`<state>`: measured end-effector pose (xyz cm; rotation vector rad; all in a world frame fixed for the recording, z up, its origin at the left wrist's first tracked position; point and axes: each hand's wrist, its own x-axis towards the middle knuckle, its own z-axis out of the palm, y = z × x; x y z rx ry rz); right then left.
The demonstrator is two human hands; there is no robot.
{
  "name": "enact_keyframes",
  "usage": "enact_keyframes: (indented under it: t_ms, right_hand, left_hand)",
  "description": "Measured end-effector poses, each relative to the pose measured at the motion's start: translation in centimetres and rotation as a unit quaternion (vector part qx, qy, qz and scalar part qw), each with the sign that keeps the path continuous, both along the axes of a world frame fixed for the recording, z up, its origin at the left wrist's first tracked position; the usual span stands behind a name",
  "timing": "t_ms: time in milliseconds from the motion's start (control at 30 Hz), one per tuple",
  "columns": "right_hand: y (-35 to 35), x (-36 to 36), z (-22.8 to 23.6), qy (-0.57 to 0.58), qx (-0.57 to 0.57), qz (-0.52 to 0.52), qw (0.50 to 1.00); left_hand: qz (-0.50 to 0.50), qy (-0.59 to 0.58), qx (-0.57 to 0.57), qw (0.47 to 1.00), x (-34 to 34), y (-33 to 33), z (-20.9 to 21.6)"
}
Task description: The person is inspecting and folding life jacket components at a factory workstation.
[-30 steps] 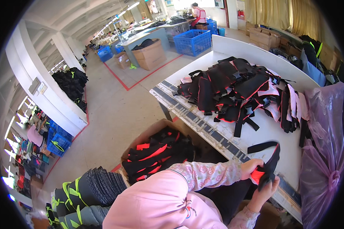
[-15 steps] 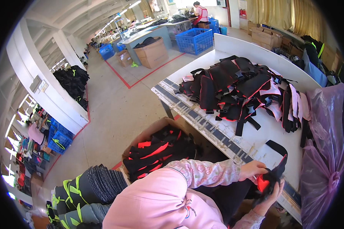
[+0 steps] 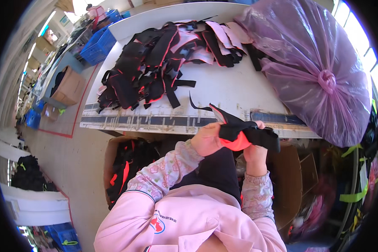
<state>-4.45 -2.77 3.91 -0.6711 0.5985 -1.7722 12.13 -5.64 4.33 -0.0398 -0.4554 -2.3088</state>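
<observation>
A black padded strap [image 3: 258, 133] with a bright red-orange inner side hangs between my hands, just off the table's front edge. My left hand [image 3: 208, 139] is closed on its left part, where the red-orange lining shows. At the other side my right hand [image 3: 256, 153] grips it from below, some fingers hidden behind the black cloth. One narrow black tail of the strap sticks up to the left over the tabletop. Beyond lies a heap of similar black straps [image 3: 155, 50] with red edges, pale pink undersides and black buckles.
The white table [image 3: 222, 86] has a raised back board and a worn, taped front edge. A tied purple plastic bag [image 3: 306, 71] bulges over its right end. Below stand a carton [image 3: 110, 161] of black and red pieces at left and another carton [image 3: 290, 180] at right.
My view has swung to the right, so the table now lies straight ahead. Both hands still hold the strap, now stretched more sideways, with more of its red-orange side showing.
</observation>
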Motion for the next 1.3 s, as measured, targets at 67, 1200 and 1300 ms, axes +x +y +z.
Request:
enact_keyframes:
  t_ms: [67, 1200, 1300]
  right_hand:
    - [0.3, 0.7, 1.1, -0.063, 0.044, 0.073, 0.994]
    - [2.6, 1.2, 3.5, 0.257, 0.131, -0.006, 0.957]
    - [3.2, 1.8, 1.4, 0.083, 0.154, 0.342, 0.923]
  left_hand:
    - [-0.016, 0.008, -0.017, 1.0, 0.7, -0.7, -1.1]
    - [0.494, -0.458, -0.323, 0.665, -1.5, -0.9, 3.3]
    - [0.503, -0.471, -0.372, 0.622, -0.9, -1.5, 3.9]
